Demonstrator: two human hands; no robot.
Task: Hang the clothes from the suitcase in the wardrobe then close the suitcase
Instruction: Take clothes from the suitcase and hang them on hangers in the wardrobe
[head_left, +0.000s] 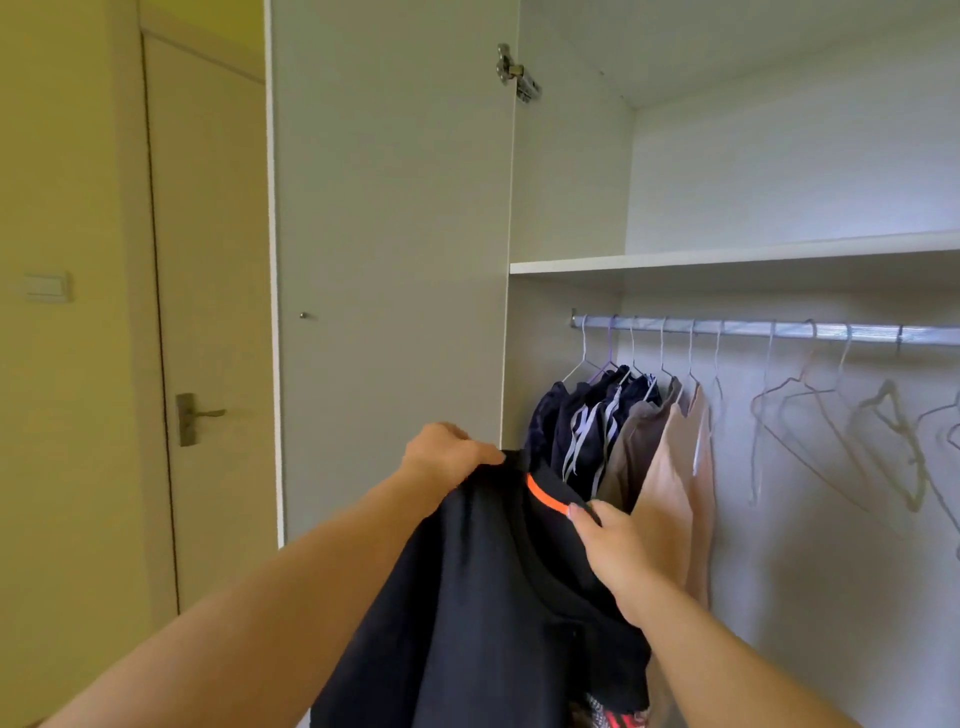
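Observation:
I hold a black garment (483, 597) with an orange strip (544, 499) at its collar in front of the open wardrobe. My left hand (447, 454) grips its top left edge. My right hand (618, 556) grips the collar to the right of the orange strip. Behind it, dark blue, brown and beige clothes (623, 441) hang at the left end of the metal rail (753, 328). Several empty wire hangers (831, 441) hang further right on the rail. The suitcase is out of view.
The wardrobe door (389, 260) stands open on the left, next to a closed room door (208, 312) with a lever handle. A white shelf (727, 258) runs above the rail. Some patterned fabric (613, 717) shows at the bottom edge.

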